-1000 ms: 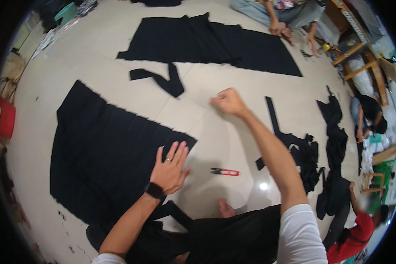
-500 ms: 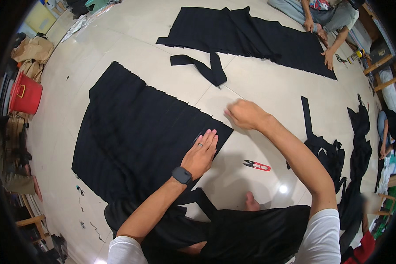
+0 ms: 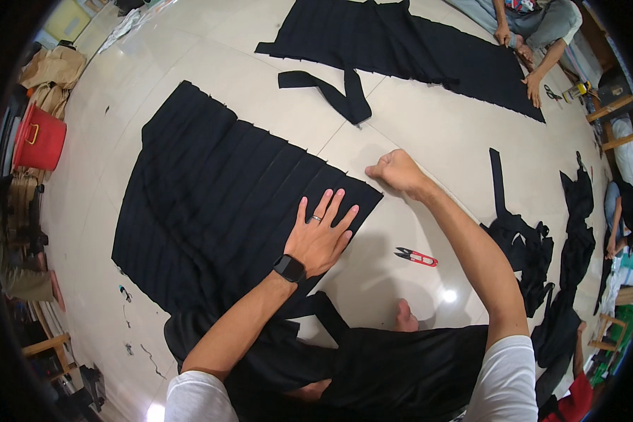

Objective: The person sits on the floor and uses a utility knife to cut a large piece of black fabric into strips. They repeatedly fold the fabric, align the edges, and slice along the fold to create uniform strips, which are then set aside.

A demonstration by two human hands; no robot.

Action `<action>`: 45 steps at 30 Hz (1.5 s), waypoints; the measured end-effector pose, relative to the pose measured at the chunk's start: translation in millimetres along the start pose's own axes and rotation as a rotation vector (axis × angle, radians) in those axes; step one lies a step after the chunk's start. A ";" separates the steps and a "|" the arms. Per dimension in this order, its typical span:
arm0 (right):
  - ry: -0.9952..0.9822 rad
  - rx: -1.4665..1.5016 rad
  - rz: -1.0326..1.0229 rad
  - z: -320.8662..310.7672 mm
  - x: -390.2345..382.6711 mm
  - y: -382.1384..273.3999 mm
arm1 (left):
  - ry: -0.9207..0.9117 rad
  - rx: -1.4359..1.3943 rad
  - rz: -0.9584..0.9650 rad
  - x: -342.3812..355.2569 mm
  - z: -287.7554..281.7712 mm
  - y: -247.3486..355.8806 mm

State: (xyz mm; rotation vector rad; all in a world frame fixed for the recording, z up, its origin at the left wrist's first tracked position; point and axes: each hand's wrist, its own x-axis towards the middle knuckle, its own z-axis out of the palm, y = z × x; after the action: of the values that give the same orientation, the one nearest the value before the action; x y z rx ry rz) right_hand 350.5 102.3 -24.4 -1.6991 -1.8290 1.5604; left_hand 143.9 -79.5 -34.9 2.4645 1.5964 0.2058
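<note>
a: left hand [image 3: 321, 235] lies flat, fingers spread, pressing the near corner of the black pleated fabric panel [image 3: 218, 204] to the floor. right hand [image 3: 395, 171] is closed in a fist just past that corner's edge; i can't tell whether it pinches a thread or the cloth's edge.

b: how do you keep the pleats from shifting?

a: i judge it best to keep my palm's weight straight down across several pleats, and pull with the fist away from the palm, low along the floor, so the folds stay parallel and nothing bunches.

b: and the snips?

a: red thread snips [image 3: 416, 257] lie on the tile near my right forearm, apart from the fabric, within easy reach.

b: what's around you?

a: glossy pale tile floor [image 3: 429, 126] with a lamp glare by my bare toes. a black strap piece [image 3: 330, 88] lies beyond the panel, then a second large black pleated panel [image 3: 401, 49] where another person's hands [image 3: 531, 84] work its far edge. black scraps [image 3: 541, 260] pile to my right, a red bucket [image 3: 39, 137] sits far left.
</note>
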 end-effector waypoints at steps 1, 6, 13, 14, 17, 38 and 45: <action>0.005 0.014 0.007 -4.1 4.3 -0.4 | -0.003 -0.003 -0.003 -0.5 -0.8 0.0; 0.144 0.059 0.050 -36.5 21.0 -1.1 | -0.011 -0.022 -0.012 -0.4 -0.2 -0.2; 0.267 0.200 0.094 -92.8 49.5 -4.2 | -0.025 -0.005 -0.028 -0.5 -2.0 -0.3; 0.301 0.242 0.102 -102.7 53.7 -4.2 | -0.024 -0.006 -0.026 0.5 -1.3 1.2; 0.342 0.327 0.113 -137.0 58.9 2.6 | -0.022 -0.003 -0.016 3.1 -1.1 2.1; -0.401 0.254 0.003 -19.6 -12.6 -39.0 | 0.052 -0.005 -0.066 -6.1 3.0 0.6; 0.456 -0.599 -0.321 5.3 7.9 -2.1 | -0.100 0.022 -0.233 -61.6 -3.0 5.1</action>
State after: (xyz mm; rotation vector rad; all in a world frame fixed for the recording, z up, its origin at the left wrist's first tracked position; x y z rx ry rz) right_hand 342.9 106.3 -28.9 -1.6616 -2.2755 0.4648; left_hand 122.6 -137.5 -31.3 2.2399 1.8308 0.0297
